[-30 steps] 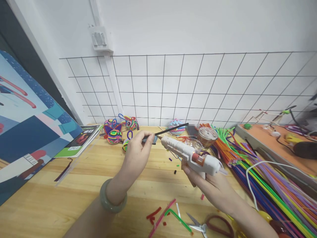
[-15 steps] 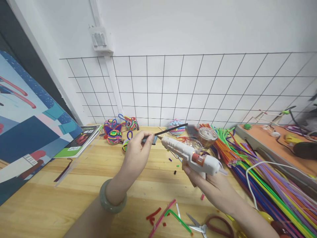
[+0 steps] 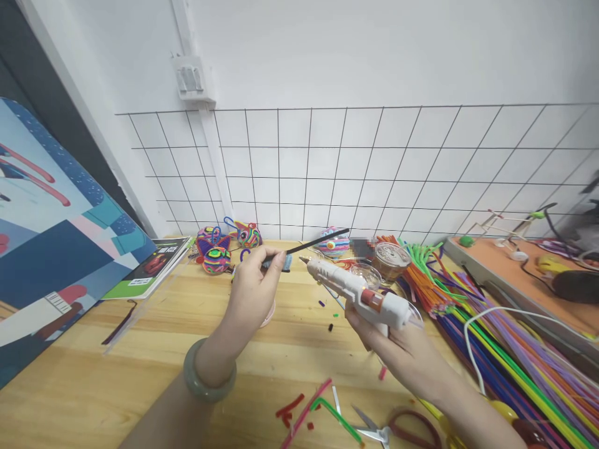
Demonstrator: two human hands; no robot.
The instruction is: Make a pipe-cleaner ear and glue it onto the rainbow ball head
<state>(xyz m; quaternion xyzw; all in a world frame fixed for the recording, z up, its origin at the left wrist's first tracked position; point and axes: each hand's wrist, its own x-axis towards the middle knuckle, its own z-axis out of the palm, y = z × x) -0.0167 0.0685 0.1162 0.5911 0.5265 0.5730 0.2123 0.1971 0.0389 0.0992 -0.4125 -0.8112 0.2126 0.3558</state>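
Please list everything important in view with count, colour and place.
glue gun: 1, white, centre right
strip: 1, black, centre
scissors: 1, reddish and silver, near edge
scraps: many, mixed colours, towards front
fuzzy sticks: many, mixed colours, right
ornaments: at least four, multicoloured, back
tub: 1, brownish, back right
magazines: count unclear, black, green, left
picture board: 1, bluish, left
platform: 1, orange, far right
grid: 1, black, background
table: 1, pale wood, below
bangle: 1, greenish, left wrist
left hand: 1, pinching strip
right hand: 1, gripping glue gun

Smooth plastic glue gun (image 3: 345,284), matt black strip (image 3: 318,241), grained wood tabletop (image 3: 187,318), shiny metal scissor blades (image 3: 374,431)
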